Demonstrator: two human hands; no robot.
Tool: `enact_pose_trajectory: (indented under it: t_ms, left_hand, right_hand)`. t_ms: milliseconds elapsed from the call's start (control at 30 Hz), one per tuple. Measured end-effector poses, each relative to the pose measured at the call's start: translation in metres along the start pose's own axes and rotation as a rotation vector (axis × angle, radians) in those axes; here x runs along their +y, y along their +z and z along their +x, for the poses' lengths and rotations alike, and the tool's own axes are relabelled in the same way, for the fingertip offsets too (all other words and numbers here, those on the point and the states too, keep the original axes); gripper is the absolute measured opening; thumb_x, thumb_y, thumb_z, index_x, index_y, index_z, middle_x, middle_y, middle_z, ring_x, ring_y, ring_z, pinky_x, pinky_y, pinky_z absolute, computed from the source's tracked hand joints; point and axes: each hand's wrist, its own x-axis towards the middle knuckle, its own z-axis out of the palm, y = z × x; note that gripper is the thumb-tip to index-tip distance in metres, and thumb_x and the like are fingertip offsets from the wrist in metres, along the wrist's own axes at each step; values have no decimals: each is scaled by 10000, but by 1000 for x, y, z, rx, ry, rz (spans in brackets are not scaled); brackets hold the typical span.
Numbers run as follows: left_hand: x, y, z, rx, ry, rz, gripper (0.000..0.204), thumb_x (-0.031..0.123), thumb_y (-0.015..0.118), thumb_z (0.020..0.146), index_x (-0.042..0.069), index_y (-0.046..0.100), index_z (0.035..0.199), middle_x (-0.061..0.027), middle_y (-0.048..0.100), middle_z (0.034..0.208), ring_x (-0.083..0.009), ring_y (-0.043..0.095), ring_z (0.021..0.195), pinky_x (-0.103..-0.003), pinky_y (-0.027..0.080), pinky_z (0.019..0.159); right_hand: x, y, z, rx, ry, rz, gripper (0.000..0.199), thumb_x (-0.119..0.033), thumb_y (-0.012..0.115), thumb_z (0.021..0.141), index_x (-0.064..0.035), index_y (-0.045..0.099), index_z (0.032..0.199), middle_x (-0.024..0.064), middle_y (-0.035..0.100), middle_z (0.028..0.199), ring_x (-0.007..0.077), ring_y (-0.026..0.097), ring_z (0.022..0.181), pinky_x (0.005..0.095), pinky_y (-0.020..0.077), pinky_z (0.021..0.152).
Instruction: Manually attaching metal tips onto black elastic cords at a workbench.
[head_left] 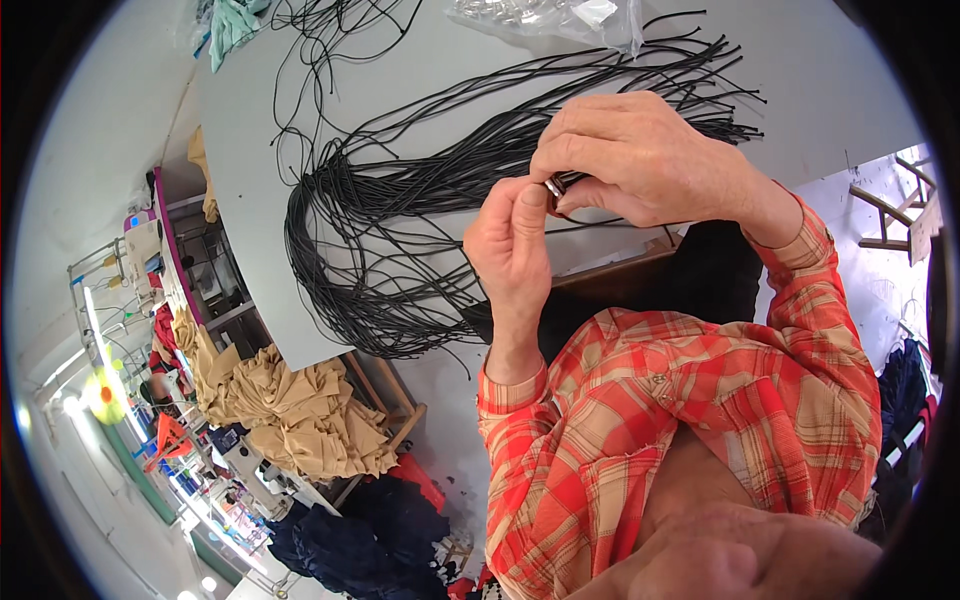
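Observation:
My left hand [512, 238] and my right hand [640, 160] meet over the near side of the table. Between their fingertips is a small shiny metal fitting [554, 187] with a dark part, too small to name exactly. My left thumb and forefinger are closed at its near left side. The right fingers curl over it and pinch from the other side; its far end is hidden under them. Behind and below the hands lies a big bundle of thin black cords [410, 190], fanned into loose ends at the right and looped round at the left.
A grey table [240, 200] carries the cords and a clear plastic bag [550, 22] of small shiny pieces at the far edge. Tan cloth [300, 405] is heaped at the left, above dark blue cloth [360, 530]. A wooden stool [900, 215] stands at the right.

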Motion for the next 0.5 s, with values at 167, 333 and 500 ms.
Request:
enact_pose_trajectory:
  t_ms: [167, 333, 500]
  left_hand:
    - [-10, 8, -5, 62, -90, -395, 240, 189, 433, 953, -37, 513, 943, -88, 578, 809, -145, 568, 706, -280, 495, 688]
    - [-3, 11, -4, 45, -77, -505, 223, 204, 429, 954, 0, 485, 887, -53, 520, 781, -109, 479, 617, -261, 456, 576]
    - [5, 1, -4, 164, -160, -781, 232, 218, 373, 961, 26, 422, 839, -84, 465, 767, -194, 474, 529, -336, 470, 471]
  right_hand:
    - [-2, 0, 3, -35, 13, 80, 315, -72, 704, 645, -45, 563, 925, 56, 575, 762, 239, 571, 686, 321, 463, 561]
    - [3, -2, 2, -53, 47, 188, 303, -68, 698, 670, -43, 557, 937, 63, 569, 730, 238, 572, 646, 317, 457, 553]
    - [8, -9, 0, -37, 94, 206, 287, -77, 697, 689, -43, 556, 936, 66, 569, 731, 232, 572, 626, 312, 453, 556]
